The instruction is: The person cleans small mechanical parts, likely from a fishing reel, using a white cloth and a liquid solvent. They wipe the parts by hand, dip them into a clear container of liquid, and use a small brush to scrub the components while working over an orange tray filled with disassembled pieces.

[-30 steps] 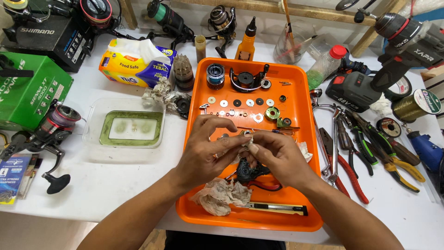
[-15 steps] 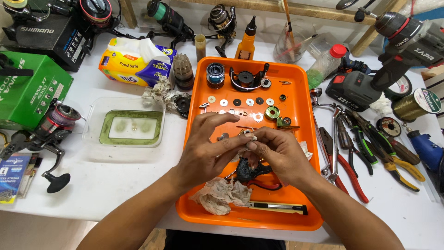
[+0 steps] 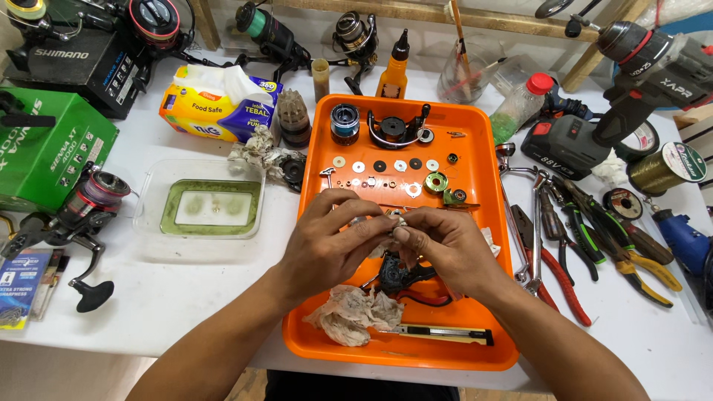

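a small metal part point(image 3: 391, 220) sits pinched between left hand point(image 3: 334, 241) and right hand point(image 3: 445, 249) (each grip closed) above the orange tray point(image 3: 490, 245).

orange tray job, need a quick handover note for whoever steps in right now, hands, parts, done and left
Left hand and right hand: both pinch one small metal part between fingertips, over the orange plastic tray; what kind of part is too small to tell.
Parts: black reel body lies under the hands; row of small washers and gears and blue spool at the far end; crumpled grey rag and utility knife at the near edge.
Done: reel stripped, parts laid out.
Left: parts and body remain apart.
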